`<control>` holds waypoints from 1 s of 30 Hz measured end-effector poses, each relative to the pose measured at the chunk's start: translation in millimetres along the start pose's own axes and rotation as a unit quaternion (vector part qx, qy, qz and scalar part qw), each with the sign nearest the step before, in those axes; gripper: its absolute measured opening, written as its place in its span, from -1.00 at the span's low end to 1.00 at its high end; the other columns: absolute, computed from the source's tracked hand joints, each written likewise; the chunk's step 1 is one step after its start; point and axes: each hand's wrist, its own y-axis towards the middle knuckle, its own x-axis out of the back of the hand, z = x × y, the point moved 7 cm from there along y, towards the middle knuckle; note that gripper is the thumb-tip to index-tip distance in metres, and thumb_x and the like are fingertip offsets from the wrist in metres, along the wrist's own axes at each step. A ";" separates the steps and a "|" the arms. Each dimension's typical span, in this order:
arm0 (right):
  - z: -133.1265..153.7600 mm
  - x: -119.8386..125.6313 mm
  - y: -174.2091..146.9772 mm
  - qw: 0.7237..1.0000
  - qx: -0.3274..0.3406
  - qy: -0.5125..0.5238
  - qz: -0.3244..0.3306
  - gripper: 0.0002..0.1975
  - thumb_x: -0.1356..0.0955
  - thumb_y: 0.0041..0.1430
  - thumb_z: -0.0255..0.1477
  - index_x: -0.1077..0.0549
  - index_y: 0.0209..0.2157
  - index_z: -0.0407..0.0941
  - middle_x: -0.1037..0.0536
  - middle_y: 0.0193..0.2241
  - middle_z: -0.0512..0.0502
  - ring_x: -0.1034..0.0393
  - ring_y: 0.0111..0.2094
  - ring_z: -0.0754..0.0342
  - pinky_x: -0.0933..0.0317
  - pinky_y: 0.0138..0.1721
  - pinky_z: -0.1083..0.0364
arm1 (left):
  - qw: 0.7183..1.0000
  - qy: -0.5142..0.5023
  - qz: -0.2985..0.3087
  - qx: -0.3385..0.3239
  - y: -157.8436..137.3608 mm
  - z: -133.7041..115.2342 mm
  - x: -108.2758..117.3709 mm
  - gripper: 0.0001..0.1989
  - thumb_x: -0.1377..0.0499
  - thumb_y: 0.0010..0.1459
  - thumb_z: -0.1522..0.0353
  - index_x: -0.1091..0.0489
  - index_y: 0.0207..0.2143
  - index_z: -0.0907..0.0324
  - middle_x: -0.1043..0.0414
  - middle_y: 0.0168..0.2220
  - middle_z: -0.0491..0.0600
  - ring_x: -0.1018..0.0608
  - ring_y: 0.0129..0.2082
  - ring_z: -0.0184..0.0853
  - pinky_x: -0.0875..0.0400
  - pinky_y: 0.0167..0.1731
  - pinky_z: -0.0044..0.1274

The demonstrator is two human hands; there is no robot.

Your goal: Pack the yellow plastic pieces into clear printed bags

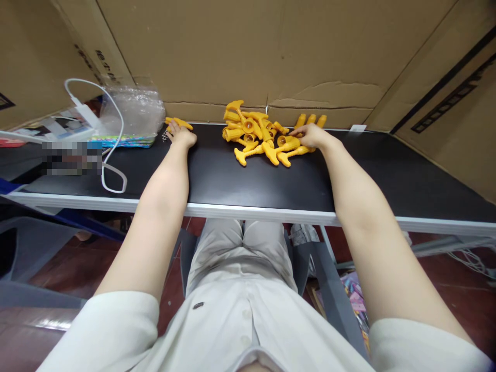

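A loose heap of yellow plastic pieces (pixel 248 126) lies toward the back of the black table. Some have a curved, T-shaped end on a ribbed stem; others show a round hollow end. My right hand (pixel 314 136) reaches over the heap's right side, fingers apart and touching the pieces there. Several yellow upright pieces (pixel 310 121) stand just behind it, against the cardboard. Off to the left, my left hand (pixel 181 136) rests with spread fingers by a separate yellow piece (pixel 185 124), partly covering it. Small silvery metal bits (pixel 165 135) lie beside those fingers.
Cardboard walls (pixel 271 51) enclose the back and sides. Left of my left hand are clear plastic bags (pixel 134 111), colourful flat packets (pixel 135 142) and a white cable (pixel 123 121). A metal edge (pixel 259 211) runs along the table's front. A small white tag (pixel 357 128) sits at the back right.
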 end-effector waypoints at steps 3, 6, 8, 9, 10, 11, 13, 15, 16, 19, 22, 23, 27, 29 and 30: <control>2.3 -6.5 -1.3 0.998 -0.014 -0.044 0.045 -0.68 -0.41 0.21 -0.60 -0.65 -0.01 -0.34 -0.68 0.02 -0.46 -0.61 0.07 -0.22 -0.40 0.13 -0.02 | 1.000 -0.025 0.010 -0.004 3.9 0.1 -0.9 -0.31 -0.09 0.29 -0.13 -0.45 -0.12 0.42 -0.24 0.45 0.48 0.22 0.64 0.01 0.12 0.27 -0.02; 3.9 -3.3 0.3 0.997 -0.010 -0.079 0.014 -0.67 -0.40 0.21 -0.56 -0.61 0.02 -0.28 -0.67 0.01 -0.44 -0.59 0.07 -0.27 -0.40 0.13 -0.10 | 0.999 -0.041 -0.019 -0.018 -2.6 -8.9 7.3 -0.23 -0.12 0.14 -0.20 -0.50 -0.03 0.34 -0.17 0.50 0.47 0.09 0.63 0.12 0.09 0.37 0.02; 4.7 3.1 0.2 0.996 0.003 -0.087 -0.027 -0.64 -0.41 0.19 -0.53 -0.58 0.03 -0.22 -0.65 0.05 -0.42 -0.55 0.11 -0.32 -0.38 0.16 -0.17 | 0.998 -0.026 -0.038 -0.040 -10.9 -22.1 14.7 -0.27 -0.17 0.14 -0.12 -0.48 0.09 0.28 -0.03 0.58 0.37 0.04 0.62 0.15 0.10 0.45 0.06; 5.5 7.7 -0.7 0.995 0.010 -0.084 -0.051 -0.64 -0.41 0.20 -0.52 -0.57 0.05 -0.19 -0.64 0.07 -0.41 -0.53 0.13 -0.33 -0.35 0.17 -0.19 | 0.997 -0.023 -0.048 -0.061 -15.0 -31.5 18.4 -0.32 -0.18 0.17 -0.08 -0.47 0.13 0.23 -0.08 0.57 0.31 0.04 0.62 0.14 0.10 0.46 0.09; 6.8 13.2 -2.1 0.994 0.017 -0.075 -0.077 -0.63 -0.40 0.21 -0.51 -0.54 0.06 -0.17 -0.62 0.10 -0.41 -0.51 0.15 -0.32 -0.33 0.18 -0.19 | 0.994 -0.026 -0.055 -0.088 -18.8 -42.4 21.7 -0.37 -0.17 0.22 -0.05 -0.45 0.15 0.18 -0.17 0.54 0.26 0.04 0.62 0.10 0.11 0.46 0.12; 8.7 19.4 -3.9 0.992 0.021 -0.063 -0.104 -0.63 -0.38 0.23 -0.51 -0.52 0.08 -0.16 -0.60 0.12 -0.41 -0.49 0.15 -0.28 -0.32 0.18 -0.17 | 0.990 -0.033 -0.062 -0.120 -22.3 -54.4 24.6 -0.41 -0.15 0.27 -0.04 -0.44 0.17 0.13 -0.27 0.49 0.19 0.05 0.62 0.05 0.14 0.46 0.15; 15.2 32.9 -7.4 0.987 0.026 -0.025 -0.159 -0.64 -0.33 0.27 -0.56 -0.46 0.10 -0.18 -0.57 0.15 -0.41 -0.47 0.11 -0.16 -0.29 0.14 -0.08 | 0.977 -0.052 -0.084 -0.187 -29.8 -79.2 30.1 -0.47 -0.08 0.38 -0.02 -0.38 0.22 0.07 -0.41 0.40 0.07 0.08 0.60 -0.07 0.23 0.45 0.17; 26.1 45.5 -9.8 0.975 0.037 0.038 -0.214 -0.64 -0.28 0.27 -0.65 -0.41 0.08 -0.21 -0.55 0.16 -0.42 -0.47 0.08 -0.02 -0.27 0.09 0.01 | 0.957 -0.074 -0.103 -0.260 -40.4 -103.8 34.0 -0.51 -0.05 0.43 0.00 -0.34 0.26 0.02 -0.48 0.32 0.01 0.09 0.59 -0.14 0.25 0.46 0.16; 32.8 50.1 -10.4 0.967 0.047 0.085 -0.236 -0.65 -0.27 0.26 -0.70 -0.38 0.06 -0.20 -0.54 0.15 -0.42 -0.46 0.06 0.03 -0.27 0.06 0.05 | 0.944 -0.085 -0.105 -0.302 -47.8 -115.9 34.7 -0.52 -0.06 0.43 0.01 -0.33 0.27 -0.01 -0.49 0.30 0.00 0.09 0.58 -0.15 0.21 0.45 0.15; 53.9 50.3 -9.1 0.926 0.076 0.274 -0.247 -0.64 -0.30 0.19 -0.69 -0.26 -0.04 -0.08 -0.57 0.08 -0.29 -0.46 -0.08 0.14 -0.28 -0.08 0.08 | 0.902 -0.096 -0.092 -0.411 -76.6 -147.2 33.2 -0.50 -0.05 0.42 0.03 -0.32 0.32 -0.06 -0.43 0.37 0.04 -0.07 0.57 -0.07 0.01 0.43 0.07; 75.9 33.5 -8.9 0.881 0.078 0.421 -0.203 -0.58 -0.43 0.02 -0.51 -0.21 -0.13 0.02 -0.60 -0.11 -0.01 -0.43 -0.31 0.16 -0.30 -0.18 0.04 | 0.866 -0.101 -0.068 -0.485 -106.8 -168.7 28.2 -0.43 0.00 0.44 0.03 -0.31 0.37 0.02 -0.44 0.36 0.18 -0.41 0.41 0.04 -0.22 0.36 -0.04; 84.0 26.3 -10.0 0.868 0.081 0.454 -0.182 -0.53 -0.48 -0.06 -0.43 -0.22 -0.14 0.02 -0.60 -0.19 0.06 -0.43 -0.33 0.15 -0.32 -0.16 0.02 | 0.859 -0.106 -0.060 -0.498 -114.6 -173.3 26.2 -0.40 0.03 0.45 0.00 -0.29 0.39 0.05 -0.50 0.30 0.21 -0.51 0.32 0.05 -0.29 0.32 -0.08; 111.9 4.4 -18.7 0.838 0.114 0.522 -0.116 -0.32 -0.64 -0.39 -0.13 -0.33 -0.24 0.04 -0.63 -0.31 0.08 -0.47 -0.32 0.06 -0.38 -0.02 -0.10 | 0.847 -0.132 -0.041 -0.514 -126.9 -179.8 18.2 -0.30 0.09 0.48 -0.14 -0.27 0.41 0.08 -0.66 -0.07 0.14 -0.70 0.01 -0.02 -0.44 0.16 -0.25; 120.7 0.4 -23.6 0.835 0.140 0.523 -0.100 -0.30 -0.68 -0.41 -0.01 -0.38 -0.26 0.05 -0.65 -0.29 0.02 -0.49 -0.30 0.02 -0.39 0.03 -0.16 | 0.845 -0.137 -0.041 -0.516 -123.9 -178.9 15.0 -0.29 0.06 0.46 -0.18 -0.33 0.36 0.07 -0.65 -0.12 0.11 -0.71 -0.09 -0.05 -0.47 0.10 -0.28; 123.7 -0.2 -25.5 0.835 0.153 0.520 -0.094 -0.30 -0.68 -0.39 0.04 -0.41 -0.27 0.05 -0.66 -0.28 0.00 -0.50 -0.29 0.00 -0.40 0.05 -0.18 | 0.843 -0.138 -0.042 -0.518 -121.4 -178.1 13.7 -0.31 0.04 0.45 -0.19 -0.37 0.32 0.06 -0.65 -0.11 0.11 -0.71 -0.13 -0.06 -0.49 0.07 -0.29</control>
